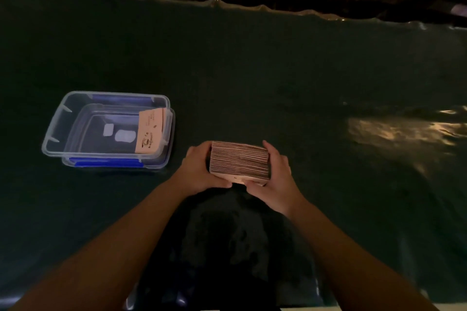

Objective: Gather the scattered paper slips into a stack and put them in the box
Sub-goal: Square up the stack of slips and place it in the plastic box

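A thick stack of tan paper slips (239, 160) stands on edge in the middle of the dark table. My left hand (199, 168) presses its left side and my right hand (274, 171) presses its right side, both thumbs under the near end. To the left sits a clear plastic box (54, 134) resting on its blue-clipped lid. Inside the box, against its right wall, lies a smaller pile of printed slips (150, 131).
A dark green cloth (252, 70) covers the table, wrinkled along its far edge. A bright reflection (394, 131) glares on the right. Dark ledges and plants stand beyond the table's far edge.
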Demonstrator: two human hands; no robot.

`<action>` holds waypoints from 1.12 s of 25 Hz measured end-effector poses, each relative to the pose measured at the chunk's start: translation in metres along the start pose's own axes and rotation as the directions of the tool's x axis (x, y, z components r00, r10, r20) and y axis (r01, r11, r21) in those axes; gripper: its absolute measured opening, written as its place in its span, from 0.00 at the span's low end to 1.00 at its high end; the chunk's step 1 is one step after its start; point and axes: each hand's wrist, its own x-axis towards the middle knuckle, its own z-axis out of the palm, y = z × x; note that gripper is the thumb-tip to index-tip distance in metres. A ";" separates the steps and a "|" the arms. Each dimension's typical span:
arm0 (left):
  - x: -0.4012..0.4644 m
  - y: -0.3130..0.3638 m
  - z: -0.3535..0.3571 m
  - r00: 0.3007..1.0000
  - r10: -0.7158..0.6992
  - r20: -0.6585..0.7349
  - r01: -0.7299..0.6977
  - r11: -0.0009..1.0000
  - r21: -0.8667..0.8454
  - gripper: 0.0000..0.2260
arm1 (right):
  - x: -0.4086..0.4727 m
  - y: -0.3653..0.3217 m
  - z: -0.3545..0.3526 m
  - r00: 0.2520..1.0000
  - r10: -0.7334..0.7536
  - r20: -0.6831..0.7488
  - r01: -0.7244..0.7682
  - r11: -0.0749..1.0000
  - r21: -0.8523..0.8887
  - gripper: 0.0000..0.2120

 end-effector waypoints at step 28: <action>0.006 -0.017 0.014 0.996 0.076 -0.039 -0.061 0.949 0.310 0.46 | 0.030 0.027 0.022 0.999 0.019 0.040 -0.010 0.973 -0.229 0.56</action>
